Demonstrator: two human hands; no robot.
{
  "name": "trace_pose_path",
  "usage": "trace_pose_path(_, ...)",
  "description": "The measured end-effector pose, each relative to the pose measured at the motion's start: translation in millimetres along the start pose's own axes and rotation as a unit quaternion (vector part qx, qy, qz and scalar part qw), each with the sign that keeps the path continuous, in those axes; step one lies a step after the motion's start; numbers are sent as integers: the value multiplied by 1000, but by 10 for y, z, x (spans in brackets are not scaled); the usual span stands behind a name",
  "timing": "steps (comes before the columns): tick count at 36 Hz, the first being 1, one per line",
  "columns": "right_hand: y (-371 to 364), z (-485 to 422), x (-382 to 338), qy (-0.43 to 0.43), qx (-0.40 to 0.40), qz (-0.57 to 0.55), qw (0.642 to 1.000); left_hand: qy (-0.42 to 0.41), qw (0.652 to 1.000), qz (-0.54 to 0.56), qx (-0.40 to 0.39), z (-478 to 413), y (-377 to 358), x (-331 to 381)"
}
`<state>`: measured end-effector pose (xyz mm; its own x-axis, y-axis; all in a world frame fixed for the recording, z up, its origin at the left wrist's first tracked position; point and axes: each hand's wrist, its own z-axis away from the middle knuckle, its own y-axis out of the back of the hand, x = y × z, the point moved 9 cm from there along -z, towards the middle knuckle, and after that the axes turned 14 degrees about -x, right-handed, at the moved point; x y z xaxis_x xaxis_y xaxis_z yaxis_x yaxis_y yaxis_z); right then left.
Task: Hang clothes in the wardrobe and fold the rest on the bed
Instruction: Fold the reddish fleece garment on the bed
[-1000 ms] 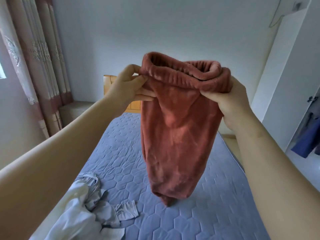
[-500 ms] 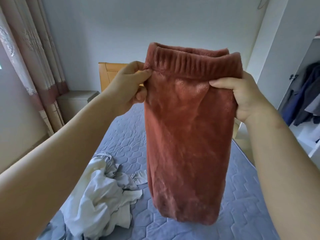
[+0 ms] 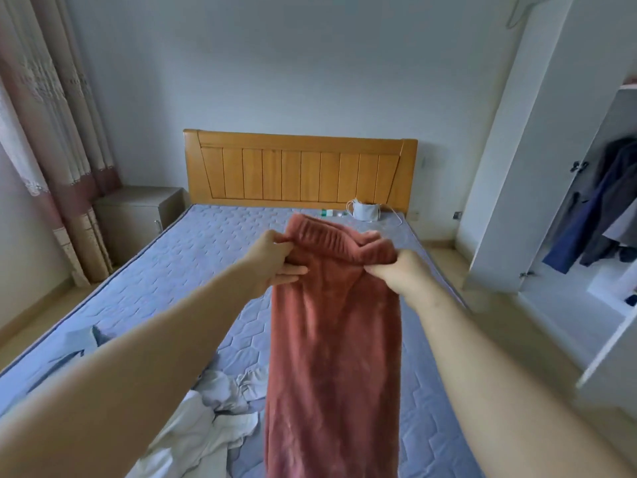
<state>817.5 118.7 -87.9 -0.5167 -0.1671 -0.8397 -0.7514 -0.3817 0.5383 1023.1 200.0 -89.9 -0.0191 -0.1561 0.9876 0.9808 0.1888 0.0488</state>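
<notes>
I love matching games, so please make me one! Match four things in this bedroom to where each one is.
Things:
1. red trousers
2. face mask
3. blue jacket
4. white clothes

Places:
A. hanging in the wardrobe
B. crumpled on the near end of the bed
C. held by the left hand and right hand
D. lying by the headboard

Pairs: 1-C, 2-D, 3-A, 4-B.

I note a wooden headboard [image 3: 300, 170] against the wall [image 3: 275, 63], a face mask [image 3: 366, 211] just before it — beige nightstand [image 3: 138, 215] and curtains [image 3: 51, 132] left.
</notes>
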Motion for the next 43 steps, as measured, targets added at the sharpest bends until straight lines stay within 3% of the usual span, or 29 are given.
trace_pose_path(5,553,-629,-402,61,43,-151,986,-100,994,-19,35,-755,-72,835)
trace_pose_path(13,1617,-728,-1747,320,135,-221,911,-373,927,-20,32,-611,-132,2716)
trace_pose_path(22,1785,-261,-2030,443,169,-212,854,-461,887,-29,-22,-192,-107,3013)
trace_pose_path(25,1674,-82,-1944,432,169,-202,863,-452,891,-27,-39,-42,-107,2826)
trace_pose_path(34,1049,672,-1429,325,120,-113,931,-358,931,-16,-68,549,-83,1689)
trace_pose_path(39,523,920,-771,179,50,-125,975,-264,962,-6,-74,833,-39,840)
trace_pose_path(43,9,1125,-100,64,-33,-113,991,-174,975,-16,-135,946,-4,24)
